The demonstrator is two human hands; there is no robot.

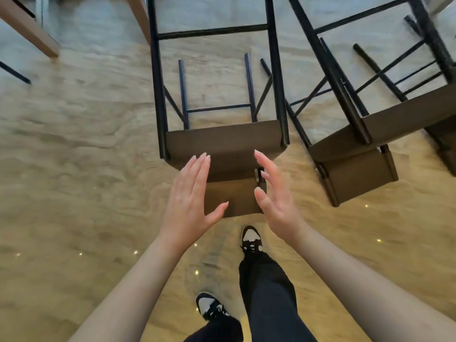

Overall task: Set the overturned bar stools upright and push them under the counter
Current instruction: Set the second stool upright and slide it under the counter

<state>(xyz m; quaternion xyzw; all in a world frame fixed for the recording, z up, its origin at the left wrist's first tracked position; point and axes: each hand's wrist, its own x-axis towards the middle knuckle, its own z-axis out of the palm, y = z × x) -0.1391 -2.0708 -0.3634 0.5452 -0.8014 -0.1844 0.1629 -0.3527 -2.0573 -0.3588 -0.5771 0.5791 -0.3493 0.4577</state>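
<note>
reaching for the first fallen stool

reaching down with the left hand (190,193) and right hand (274,193), both spread wide, fingers straight, palms facing each other, holding nothing. hovering either side of the brown backrest of the near bar stool (223,144), not plainly touching it. lying on its back on the pale wood floor (81,134), black legs pointing away toward the top of the view. lying likewise just to the right, a second bar stool (365,144), tipped and angled, well clear of both hands. judging from this: nothing set upright yet, nothing pushed in, whole task still ahead. showing at top left, a wooden edge (27,25), possibly the counter, hard to tell. no containers in view.
</note>
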